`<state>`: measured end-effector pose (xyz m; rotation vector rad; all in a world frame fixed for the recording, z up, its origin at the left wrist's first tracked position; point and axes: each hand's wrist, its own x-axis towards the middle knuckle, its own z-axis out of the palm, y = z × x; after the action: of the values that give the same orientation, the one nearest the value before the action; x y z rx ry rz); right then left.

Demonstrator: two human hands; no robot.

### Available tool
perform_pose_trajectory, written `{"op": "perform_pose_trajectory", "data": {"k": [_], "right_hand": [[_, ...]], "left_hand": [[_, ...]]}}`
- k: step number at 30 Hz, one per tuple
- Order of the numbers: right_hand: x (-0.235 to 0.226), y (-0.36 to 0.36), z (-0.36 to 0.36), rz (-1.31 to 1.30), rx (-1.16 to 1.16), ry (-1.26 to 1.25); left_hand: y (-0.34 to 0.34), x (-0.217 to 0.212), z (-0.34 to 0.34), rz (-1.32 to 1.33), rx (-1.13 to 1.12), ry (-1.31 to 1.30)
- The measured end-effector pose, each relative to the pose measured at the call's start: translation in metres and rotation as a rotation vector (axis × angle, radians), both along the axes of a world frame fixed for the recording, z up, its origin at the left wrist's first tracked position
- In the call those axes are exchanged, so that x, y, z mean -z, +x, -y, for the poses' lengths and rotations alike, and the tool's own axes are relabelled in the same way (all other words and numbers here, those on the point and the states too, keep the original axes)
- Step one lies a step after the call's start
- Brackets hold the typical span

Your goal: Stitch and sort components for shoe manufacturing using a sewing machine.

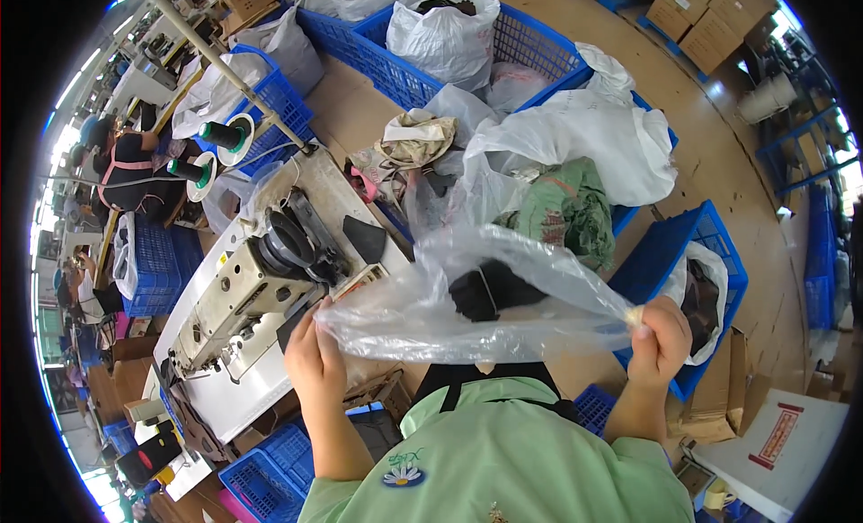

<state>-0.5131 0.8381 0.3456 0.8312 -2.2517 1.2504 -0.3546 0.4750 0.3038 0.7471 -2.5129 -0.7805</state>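
Note:
A clear plastic bag (467, 330) is stretched wide in front of my body, its mouth pulled apart between my two hands. My left hand (316, 357) pinches one corner of the rim, close to the sewing machine (225, 303). At the other end my right hand (659, 340) grips a bunched corner, fingers closed round it. Dark folded pieces (494, 291) show through or inside the bag; which of the two, I cannot tell. Just beyond lies a green crumpled sack (562, 213).
Blue crates (539, 46) with white sacks stand ahead. A tilted blue crate (719, 226) holding a lined bag of dark pieces is at my right. Thread cones (225, 134) rise beside the machine table (211, 406). A person (130, 168) sits far left. Cartons (710, 24) are stacked at far right.

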Motion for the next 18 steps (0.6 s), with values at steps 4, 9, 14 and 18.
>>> {"op": "perform_pose_trajectory", "data": {"k": [4,9,14,18], "right_hand": [[0.027,0.022,-0.041,0.226,-0.068,-0.364],[0.085,0.039,-0.114,1.131,-0.026,-1.413],[0.101,0.075,-0.212,1.063,-0.254,-0.882],[0.065,0.119,-0.269,0.984,-0.311,-0.05]], "left_hand": [[0.026,0.012,-0.048,-0.201,0.178,0.488],[0.024,0.02,-0.13,-0.348,0.814,1.33],[0.025,0.044,-0.199,-0.289,0.639,1.922],[0.002,0.044,-0.232,-0.449,0.271,1.903]]}}
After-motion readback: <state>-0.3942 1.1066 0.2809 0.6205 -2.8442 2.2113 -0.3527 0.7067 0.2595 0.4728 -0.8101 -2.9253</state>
